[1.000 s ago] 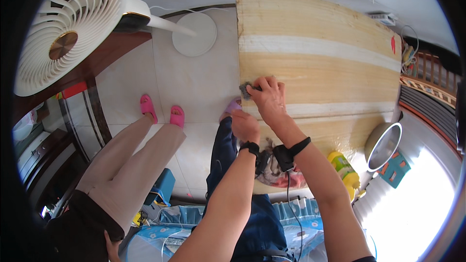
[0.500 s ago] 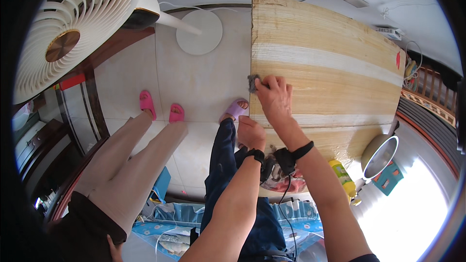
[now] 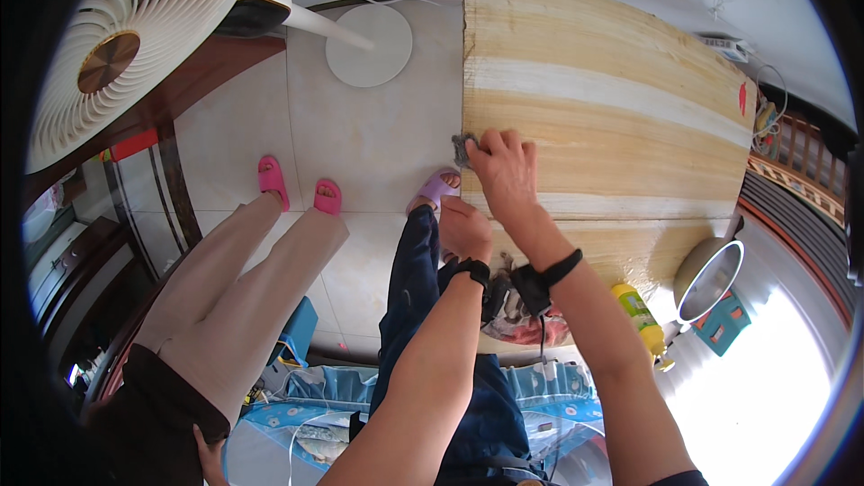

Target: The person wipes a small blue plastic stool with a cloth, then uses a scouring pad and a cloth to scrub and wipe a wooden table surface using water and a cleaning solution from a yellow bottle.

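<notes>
My right hand (image 3: pixel 506 171) pinches a grey, fuzzy scouring pad (image 3: pixel 463 151), which looks like steel wool. The pad lies at the left edge of a large pale wooden board (image 3: pixel 594 139) and sticks out a little past it. My right wrist and fingers are over the board's surface. My left hand (image 3: pixel 466 229) is closed with curled fingers, nearer to me beside the same edge; whatever it may hold is hidden. Both wrists wear black bands. Below the right wrist, a bundle of reddish and grey cloth (image 3: pixel 531 324) is partly covered by my arms.
Another person in pink slippers (image 3: pixel 328 197) stands at the left. A white fan (image 3: pixel 135 54) rises at the far left, its round base (image 3: pixel 369 63) on the tiled floor. At the right are a yellow bottle (image 3: pixel 637 315), a metal basin (image 3: pixel 711 281) and a teal plastic item (image 3: pixel 723 324).
The whole view has shifted slightly. My right hand has slid the pad a little toward me along the board's edge and slightly left. My left hand stays closed near the edge.
</notes>
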A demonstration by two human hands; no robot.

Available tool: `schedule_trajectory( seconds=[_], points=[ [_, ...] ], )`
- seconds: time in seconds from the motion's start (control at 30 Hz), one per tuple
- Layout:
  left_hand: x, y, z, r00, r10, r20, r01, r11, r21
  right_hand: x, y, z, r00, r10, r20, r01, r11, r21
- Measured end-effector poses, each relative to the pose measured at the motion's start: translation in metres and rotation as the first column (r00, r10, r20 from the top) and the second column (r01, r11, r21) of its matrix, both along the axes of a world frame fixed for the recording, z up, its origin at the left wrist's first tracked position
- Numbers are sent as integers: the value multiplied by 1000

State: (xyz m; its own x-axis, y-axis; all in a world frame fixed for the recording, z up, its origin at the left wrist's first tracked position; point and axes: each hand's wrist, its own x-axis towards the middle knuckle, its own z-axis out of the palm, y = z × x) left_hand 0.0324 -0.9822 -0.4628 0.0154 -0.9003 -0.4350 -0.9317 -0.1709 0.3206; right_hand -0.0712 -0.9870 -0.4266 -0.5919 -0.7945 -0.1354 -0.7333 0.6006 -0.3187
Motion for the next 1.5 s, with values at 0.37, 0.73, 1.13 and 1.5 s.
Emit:
schedule_trajectory(
  seconds=[0.37,0.73,1.13,1.5],
  points=[
    [-3,0,4,1000,30,-6,-29,998,49,-11,-6,-4,999,-29,18,30,997,-72],
    [-4,0,6,998,58,13,-58,997,48,-35,117,14,884,-466,-30,467,882,68],
    [3,3,-10,999,-36,-7,36,994,-100,31,145,5,927,-373,39,375,922,-95],
    [40,-22,-57,584,639,-500,71,574,816,80,61,16,949,-286,131,303,943,-135]
  ],
)
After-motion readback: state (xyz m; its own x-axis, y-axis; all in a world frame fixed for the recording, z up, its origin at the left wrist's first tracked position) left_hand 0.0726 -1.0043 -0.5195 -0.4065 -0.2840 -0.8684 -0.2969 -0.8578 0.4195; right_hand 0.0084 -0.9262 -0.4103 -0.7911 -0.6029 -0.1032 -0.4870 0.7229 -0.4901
